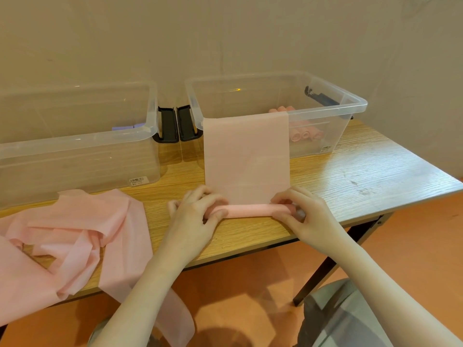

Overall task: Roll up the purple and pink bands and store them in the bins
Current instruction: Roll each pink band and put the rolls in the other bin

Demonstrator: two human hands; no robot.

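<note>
I see the table carrying two clear bins. The left bin holds something purple at its back, too hidden to count; the right bin already holds several pink rolls. A loose pile of pink bands lies on the table's left and spills over the near edge, so I judge plenty of rolling is left. The band in work runs flat from the right bin's front rim down to a slim roll near the table edge; that roll has barely begun. My left hand curls its fingers over the roll's left end, my right hand pinches the right end, both wrists low.
</note>
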